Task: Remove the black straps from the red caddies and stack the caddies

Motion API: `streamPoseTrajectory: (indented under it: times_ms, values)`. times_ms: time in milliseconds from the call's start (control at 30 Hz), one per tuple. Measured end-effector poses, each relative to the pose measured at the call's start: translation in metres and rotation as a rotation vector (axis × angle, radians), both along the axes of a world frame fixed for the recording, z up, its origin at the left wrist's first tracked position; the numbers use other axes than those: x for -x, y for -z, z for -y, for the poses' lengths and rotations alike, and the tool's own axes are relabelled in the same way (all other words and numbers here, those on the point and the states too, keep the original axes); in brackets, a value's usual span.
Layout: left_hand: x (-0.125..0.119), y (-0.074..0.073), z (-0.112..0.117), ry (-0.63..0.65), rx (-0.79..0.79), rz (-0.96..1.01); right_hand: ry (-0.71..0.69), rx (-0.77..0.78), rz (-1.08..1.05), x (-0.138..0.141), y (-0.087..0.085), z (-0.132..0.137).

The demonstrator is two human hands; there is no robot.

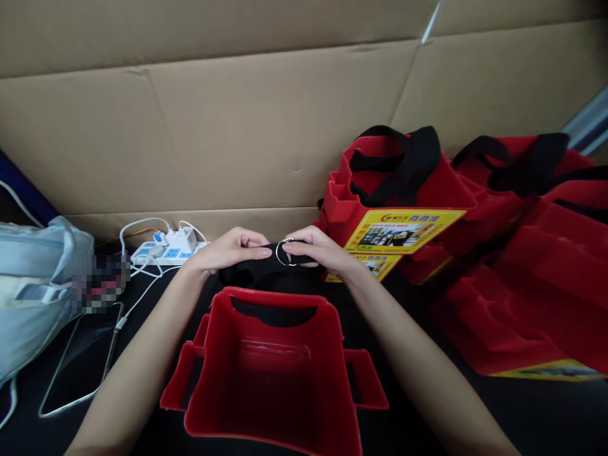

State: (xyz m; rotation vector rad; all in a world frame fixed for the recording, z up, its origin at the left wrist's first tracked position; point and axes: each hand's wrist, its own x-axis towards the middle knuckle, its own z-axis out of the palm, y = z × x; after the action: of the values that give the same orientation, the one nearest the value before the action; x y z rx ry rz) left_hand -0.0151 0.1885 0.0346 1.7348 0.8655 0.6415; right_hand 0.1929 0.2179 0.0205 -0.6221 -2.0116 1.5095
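An open red fabric bag (pixel 275 373) stands in front of me on the dark table, with side pockets left and right. Its black strap (pixel 259 267) runs across the far rim. My left hand (pixel 228 250) is closed, pinching the strap from the left. My right hand (pixel 316 250) is closed too, holding the strap together with a small metal ring (pixel 286 252) that sits between the two hands. Both forearms reach past the sides of the bag.
A stack of red bags (pixel 498 253) with black handles and yellow labels lies at the right. A white power strip (pixel 166 250) with chargers and cables sits at the left, beside a pale blue bag (pixel 33 285). Cardboard sheets (pixel 237 126) stand behind.
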Motion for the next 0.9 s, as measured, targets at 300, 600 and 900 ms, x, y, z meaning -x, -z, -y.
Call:
streamPoseTrajectory:
  times_ms: [300,600,900]
  values:
    - [0.001,-0.004,0.002,0.036,-0.112,-0.086,-0.052,-0.133,0.12,-0.001,-0.004,0.002]
    - [0.002,0.013,-0.014,-0.149,-0.188,-0.084,0.077,-0.373,0.287,-0.015,-0.006,-0.013]
    - [0.019,0.01,-0.019,-0.424,-0.339,0.227,0.442,-0.701,0.599,-0.001,0.01,-0.007]
